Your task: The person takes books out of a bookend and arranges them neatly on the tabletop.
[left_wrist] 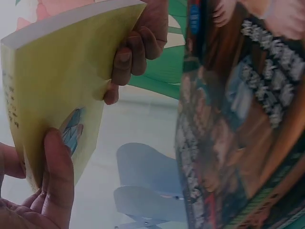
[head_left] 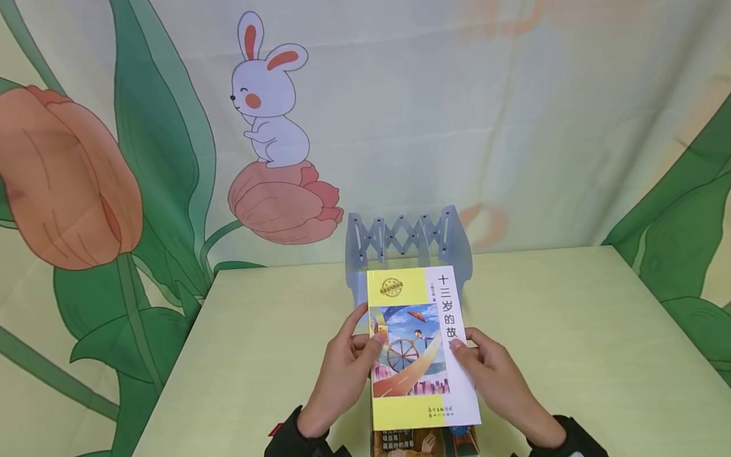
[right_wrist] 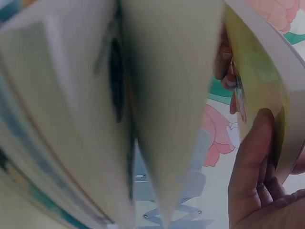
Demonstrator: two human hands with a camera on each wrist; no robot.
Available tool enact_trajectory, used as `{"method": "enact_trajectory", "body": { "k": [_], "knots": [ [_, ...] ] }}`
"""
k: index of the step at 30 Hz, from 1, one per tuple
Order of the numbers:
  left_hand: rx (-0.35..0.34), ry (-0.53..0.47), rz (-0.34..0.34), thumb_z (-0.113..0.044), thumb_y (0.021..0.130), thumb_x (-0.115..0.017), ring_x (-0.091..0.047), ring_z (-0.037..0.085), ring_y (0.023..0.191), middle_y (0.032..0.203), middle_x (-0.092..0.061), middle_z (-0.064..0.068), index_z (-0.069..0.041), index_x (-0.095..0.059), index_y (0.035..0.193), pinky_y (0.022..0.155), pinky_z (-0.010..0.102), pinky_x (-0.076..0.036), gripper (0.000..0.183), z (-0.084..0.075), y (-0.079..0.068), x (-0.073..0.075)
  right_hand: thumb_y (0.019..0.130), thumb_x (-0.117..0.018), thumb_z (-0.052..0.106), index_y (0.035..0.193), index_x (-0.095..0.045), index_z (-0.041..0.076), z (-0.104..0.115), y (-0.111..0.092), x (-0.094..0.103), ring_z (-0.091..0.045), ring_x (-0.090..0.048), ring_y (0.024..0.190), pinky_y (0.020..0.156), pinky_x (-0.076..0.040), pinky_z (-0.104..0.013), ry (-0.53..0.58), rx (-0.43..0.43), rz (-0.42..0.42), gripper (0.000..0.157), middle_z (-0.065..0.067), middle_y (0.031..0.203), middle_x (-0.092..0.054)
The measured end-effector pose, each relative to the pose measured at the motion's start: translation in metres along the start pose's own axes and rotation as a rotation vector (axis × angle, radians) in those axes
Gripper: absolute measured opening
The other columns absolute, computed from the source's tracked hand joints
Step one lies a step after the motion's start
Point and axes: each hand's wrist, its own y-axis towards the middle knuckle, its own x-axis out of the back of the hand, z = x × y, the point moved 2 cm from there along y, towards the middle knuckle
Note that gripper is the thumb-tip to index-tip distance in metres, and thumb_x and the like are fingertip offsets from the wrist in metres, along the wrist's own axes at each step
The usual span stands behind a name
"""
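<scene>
A paperback book (head_left: 419, 412) with a yellow and white cover is held between both hands, its front toward the head camera. My left hand (head_left: 341, 368) grips its left edge, thumb on the cover. At the right edge my right hand (head_left: 502, 381) pinches it, thumb across the white strip. Both wrist views show fingers on the back of the book (left_wrist: 62, 62), which is yellow with a small picture. Under its lower end, a stack of books (head_left: 425, 442) with a dark brown illustrated cover on top is partly hidden.
Behind the held book stands a blue-grey expandable book rack (head_left: 404, 238) with crisscross bars, its lower part hidden. The pale green table (head_left: 257, 381) ends at a fabric backdrop (head_left: 434, 127) printed with a rabbit and tulips. In the right wrist view, stacked books (right_wrist: 57, 124) loom close and blurred.
</scene>
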Motion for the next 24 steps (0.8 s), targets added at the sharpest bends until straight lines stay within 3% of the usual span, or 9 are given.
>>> {"method": "enact_trajectory", "body": {
  "k": [7,15,18,24],
  "knots": [
    [0.055,0.012,0.039,-0.027,0.100,-0.057,-0.029,0.008,0.047,0.060,-0.041,-0.001,-0.019,-0.025,0.155,0.048,0.024,-0.025,0.064,0.020,-0.006,-0.006,0.102,-0.051,0.035,0.148,-0.039,0.011,-0.018,-0.006,-0.002,-0.023,-0.074,0.076,0.058,-0.058,-0.034,-0.009,-0.052,0.071,0.052,-0.017,0.098,-0.074],
    [0.099,0.016,0.073,-0.020,0.100,-0.056,-0.029,0.007,0.044,0.058,-0.040,-0.003,-0.013,-0.024,0.156,0.046,0.023,-0.026,0.065,0.043,-0.012,-0.012,0.102,-0.050,0.041,0.149,-0.035,0.010,-0.035,-0.011,-0.004,-0.024,-0.073,0.066,0.046,-0.054,-0.038,-0.059,-0.105,0.119,0.058,-0.012,0.084,-0.074],
    [0.099,0.044,0.078,-0.024,0.099,-0.057,-0.029,0.006,0.044,0.056,-0.040,-0.005,-0.008,-0.024,0.155,0.045,0.022,-0.025,0.067,0.049,-0.013,-0.013,0.102,-0.050,0.041,0.150,-0.034,0.010,-0.041,-0.012,-0.004,-0.023,-0.069,0.056,0.039,-0.048,-0.032,-0.084,-0.120,0.141,0.059,-0.009,0.081,-0.074],
    [0.128,0.058,0.102,-0.026,0.100,-0.056,-0.032,0.005,0.040,0.055,-0.039,-0.006,-0.006,-0.025,0.154,0.041,0.021,-0.029,0.066,0.057,-0.015,-0.015,0.102,-0.051,0.039,0.149,-0.033,0.006,-0.051,-0.012,-0.004,-0.021,-0.067,0.055,0.040,-0.048,-0.032,-0.130,-0.105,0.183,0.061,-0.007,0.083,-0.075]
  ]
}}
